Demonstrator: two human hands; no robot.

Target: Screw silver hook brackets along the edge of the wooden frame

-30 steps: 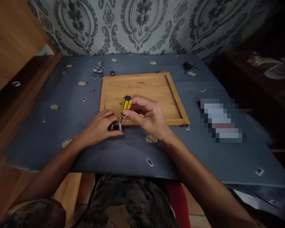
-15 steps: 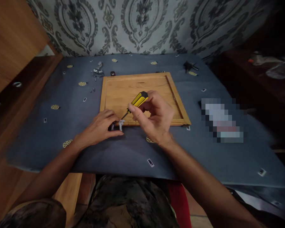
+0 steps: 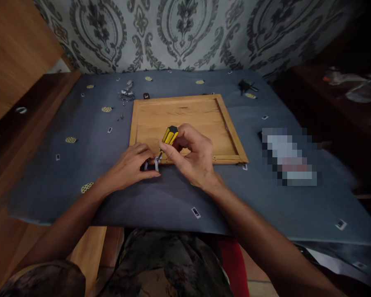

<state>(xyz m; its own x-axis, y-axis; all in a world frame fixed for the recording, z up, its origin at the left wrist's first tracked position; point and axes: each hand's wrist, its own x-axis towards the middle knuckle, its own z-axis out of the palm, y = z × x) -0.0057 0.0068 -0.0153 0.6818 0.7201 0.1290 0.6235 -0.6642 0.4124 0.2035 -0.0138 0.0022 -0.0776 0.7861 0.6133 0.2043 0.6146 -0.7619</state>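
A square wooden panel [image 3: 188,119] with a raised frame lies flat on a grey cloth. At the panel's near edge sits a small metal hinge [image 3: 156,163]. My left hand [image 3: 130,167] pinches this hinge and holds it against the wood. My right hand [image 3: 193,154] is closed around a yellow and black screwdriver [image 3: 169,136]. The screwdriver slants down to the left, and its tip meets the hinge beside my left fingertips.
The grey cloth [image 3: 80,165] covers the table and bears small round yellow marks. A heap of metal hardware [image 3: 126,93] lies at the back left, a dark small tool [image 3: 245,86] at the back right. A wooden cabinet [image 3: 15,53] stands left; patterned wallpaper is behind.
My right hand tilted the screwdriver far to the right half a second ago, then brought it back steeper over the hinge. My left hand has stayed on the hinge.
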